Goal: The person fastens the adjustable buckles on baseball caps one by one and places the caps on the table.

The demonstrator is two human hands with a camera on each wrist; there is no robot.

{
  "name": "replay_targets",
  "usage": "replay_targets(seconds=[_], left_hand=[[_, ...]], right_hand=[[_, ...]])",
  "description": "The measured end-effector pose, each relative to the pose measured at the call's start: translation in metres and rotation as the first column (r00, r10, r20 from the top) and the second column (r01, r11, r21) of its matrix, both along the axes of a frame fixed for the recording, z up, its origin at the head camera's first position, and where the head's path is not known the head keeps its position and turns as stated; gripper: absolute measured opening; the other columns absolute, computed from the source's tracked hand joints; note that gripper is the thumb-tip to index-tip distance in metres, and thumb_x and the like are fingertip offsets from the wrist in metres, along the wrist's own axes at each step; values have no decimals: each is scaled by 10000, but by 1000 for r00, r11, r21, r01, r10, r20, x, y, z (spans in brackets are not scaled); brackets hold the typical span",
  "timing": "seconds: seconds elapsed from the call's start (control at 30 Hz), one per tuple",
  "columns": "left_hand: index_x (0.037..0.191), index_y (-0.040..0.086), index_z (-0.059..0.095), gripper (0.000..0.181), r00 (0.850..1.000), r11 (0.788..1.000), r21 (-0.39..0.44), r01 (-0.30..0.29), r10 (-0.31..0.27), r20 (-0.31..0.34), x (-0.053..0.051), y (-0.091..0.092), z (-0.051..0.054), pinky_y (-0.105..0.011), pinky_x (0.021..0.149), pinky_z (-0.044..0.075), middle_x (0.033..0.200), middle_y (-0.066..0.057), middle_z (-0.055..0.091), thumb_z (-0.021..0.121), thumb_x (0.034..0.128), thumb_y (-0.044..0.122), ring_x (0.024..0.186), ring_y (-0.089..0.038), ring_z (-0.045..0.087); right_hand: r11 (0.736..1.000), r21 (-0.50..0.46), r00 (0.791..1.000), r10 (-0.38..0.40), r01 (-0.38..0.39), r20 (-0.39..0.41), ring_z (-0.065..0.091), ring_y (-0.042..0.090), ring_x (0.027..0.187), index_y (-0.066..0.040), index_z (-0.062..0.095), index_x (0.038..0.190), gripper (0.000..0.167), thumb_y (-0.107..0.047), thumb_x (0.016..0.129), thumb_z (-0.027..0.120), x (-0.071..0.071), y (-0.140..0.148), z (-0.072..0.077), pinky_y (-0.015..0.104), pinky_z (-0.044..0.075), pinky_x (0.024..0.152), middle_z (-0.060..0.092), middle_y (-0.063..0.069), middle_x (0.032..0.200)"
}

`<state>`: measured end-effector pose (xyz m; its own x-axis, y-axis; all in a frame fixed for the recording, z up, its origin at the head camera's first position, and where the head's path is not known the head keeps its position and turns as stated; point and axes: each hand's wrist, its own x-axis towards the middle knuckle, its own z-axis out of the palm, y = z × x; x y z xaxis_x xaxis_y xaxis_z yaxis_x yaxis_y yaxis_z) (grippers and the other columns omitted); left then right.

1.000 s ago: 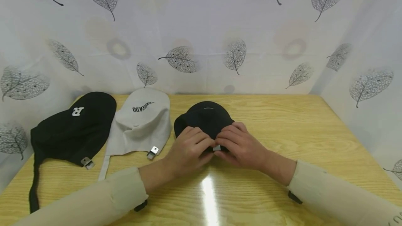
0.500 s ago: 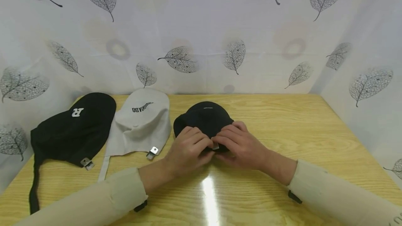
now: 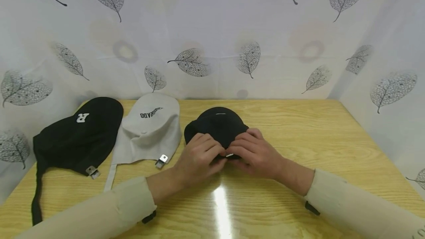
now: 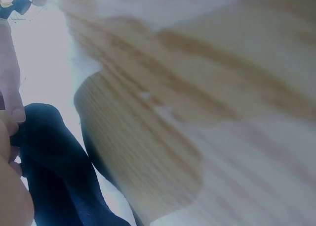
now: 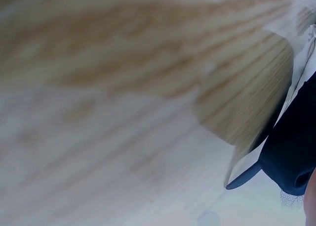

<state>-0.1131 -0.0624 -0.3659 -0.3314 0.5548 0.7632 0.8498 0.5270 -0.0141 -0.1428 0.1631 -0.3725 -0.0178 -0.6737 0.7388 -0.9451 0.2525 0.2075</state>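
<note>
A black cap (image 3: 217, 124) lies on the table in the head view, brim toward the back wall. Both hands are at its near edge. My left hand (image 3: 200, 159) grips that edge on the left, thumb below and fingers curled over it. From the right, my right hand (image 3: 257, 156) pinches the edge beside a small metal buckle (image 3: 230, 155), which shows between the fingertips. What lies under the fingers is hidden. In the left wrist view the cap (image 4: 54, 157) hangs by the fingers; in the right wrist view the cap (image 5: 296, 137) is cut off at the side.
To the left lie a white cap (image 3: 151, 132) with dark lettering and a black cap with a white R (image 3: 78, 139). Each has a metal buckle and a strap. A leaf-print curtain (image 3: 212, 28) stands behind the wooden table (image 3: 299, 128).
The small metal buckle has tilted between the fingertips and now shows as a thin sliver. My right fingers have shifted slightly; the left hand and the cap have stayed in place.
</note>
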Motion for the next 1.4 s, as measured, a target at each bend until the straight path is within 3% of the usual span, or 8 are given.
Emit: replay_targets(seconds=[0.2, 0.5, 0.67, 0.93, 1.2, 1.4], left_hand=[[812, 129, 683, 155, 1000, 1000, -8, 9, -9, 3, 0, 0, 1, -279, 718, 467, 801, 46, 670, 825, 765, 171, 760, -120, 591], [884, 118, 683, 224, 997, 1000, 2, 6, -6, 73, 0, -5, 0, -293, 704, 475, 914, 7, 654, 847, 736, 157, 809, -145, 592], [885, 128, 678, 217, 998, 999, -44, -24, 27, 55, 1, -9, 0, -300, 694, 474, 910, 4, 630, 830, 732, 154, 803, -150, 587], [872, 124, 689, 219, 990, 990, -135, -45, 62, 126, 4, -14, 1, -301, 733, 497, 873, 19, 643, 851, 740, 189, 831, -146, 597], [820, 126, 700, 57, 988, 983, -168, -76, 97, 119, 3, -18, 1, -305, 713, 491, 827, 11, 628, 750, 813, 100, 791, -161, 582], [807, 107, 682, 87, 993, 989, -127, -73, 85, 88, 2, -18, 2, -305, 682, 485, 812, -3, 609, 706, 801, 23, 763, -171, 580]], right_hand=[[1000, 2, 1000, -6, 6, -12, 643, 206, 897, -67, 701, 1058, 208, -233, 933, 692, 1, 0, 1, 410, 429, 813, 728, 18, 975], [999, -8, 998, -50, 50, -40, 656, 214, 858, -48, 706, 1014, 202, -233, 965, 640, 1, 0, 2, 430, 439, 805, 738, 38, 933], [998, -38, 996, -52, 49, -78, 648, 224, 868, -73, 733, 991, 176, -222, 956, 644, 0, -1, 2, 441, 442, 795, 717, 52, 963], [997, -16, 991, -78, 77, -107, 634, 232, 879, -96, 745, 968, 165, -244, 939, 678, 0, 0, 2, 444, 444, 802, 693, 60, 967], [996, -6, 991, -92, 92, -96, 637, 225, 877, -94, 740, 960, 150, -232, 921, 699, 0, 0, 2, 446, 444, 811, 696, 50, 952], [996, -5, 991, -93, 93, -96, 641, 224, 867, -90, 739, 955, 142, -221, 924, 693, 0, 0, 2, 447, 438, 799, 695, 48, 934]])
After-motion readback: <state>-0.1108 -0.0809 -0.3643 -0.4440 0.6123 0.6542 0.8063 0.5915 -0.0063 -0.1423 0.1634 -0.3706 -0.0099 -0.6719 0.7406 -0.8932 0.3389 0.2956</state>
